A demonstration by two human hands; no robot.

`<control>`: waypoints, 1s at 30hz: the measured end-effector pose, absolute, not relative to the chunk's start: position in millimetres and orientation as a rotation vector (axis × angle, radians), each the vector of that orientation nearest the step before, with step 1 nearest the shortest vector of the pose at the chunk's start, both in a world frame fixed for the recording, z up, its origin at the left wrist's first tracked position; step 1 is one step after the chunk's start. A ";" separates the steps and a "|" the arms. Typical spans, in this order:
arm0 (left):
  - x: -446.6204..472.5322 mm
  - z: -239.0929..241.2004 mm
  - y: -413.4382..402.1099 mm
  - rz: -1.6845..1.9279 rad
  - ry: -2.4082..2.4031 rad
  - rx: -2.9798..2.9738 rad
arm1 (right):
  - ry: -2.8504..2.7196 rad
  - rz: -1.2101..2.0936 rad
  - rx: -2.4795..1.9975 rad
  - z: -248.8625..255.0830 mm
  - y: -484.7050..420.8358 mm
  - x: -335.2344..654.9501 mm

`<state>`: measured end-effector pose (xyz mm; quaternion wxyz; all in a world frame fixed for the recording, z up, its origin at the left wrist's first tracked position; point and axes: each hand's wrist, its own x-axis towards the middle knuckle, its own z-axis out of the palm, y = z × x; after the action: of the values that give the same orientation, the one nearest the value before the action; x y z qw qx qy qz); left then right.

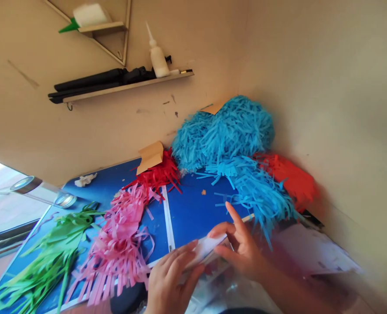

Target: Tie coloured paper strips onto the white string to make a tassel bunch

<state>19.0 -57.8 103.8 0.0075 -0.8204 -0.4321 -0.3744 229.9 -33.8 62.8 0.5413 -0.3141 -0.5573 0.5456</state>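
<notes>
Low in the head view, my left hand [174, 279] grips one end of a small, flat, white piece that looks like folded paper [205, 247]. At its other end, my right hand [244, 248] pinches it between thumb and bent finger, with one finger raised and pointing away. Nearest to my right hand lies fringed blue paper [262, 192] on the blue table [193, 218]. To the left of my left hand, a bundle of pink fringed paper [123, 235] reaches the table's front edge. Under my hands is something clear and shiny, like plastic, which I cannot make out fully.
Green fringes [59, 235] lie at the left, near a clear glass [62, 200]. Behind are red fringes [159, 174], a big blue heap [226, 131] and orange-red strips [288, 179]. A wall shelf [128, 87] holds a white nozzle bottle [159, 59]. Walls close the corner.
</notes>
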 end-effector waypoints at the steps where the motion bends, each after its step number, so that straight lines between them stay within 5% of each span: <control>1: 18.5 102.2 -58.7 -1.147 -1.338 -2.578 | -1.327 1.292 -0.738 61.1 -35.2 230.3; 11: 29.2 142.8 -48.3 -0.646 -1.198 -2.870 | -1.422 1.202 -0.681 57.2 -41.0 230.1; 30: 30.6 134.9 -60.6 -0.882 -1.310 -2.784 | -1.538 1.059 -0.676 64.6 -47.0 228.2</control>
<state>30.6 -60.6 134.9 -0.0295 -0.8695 -0.4090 -0.2753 228.2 -47.0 64.6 0.5464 -0.2850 -0.6486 0.4467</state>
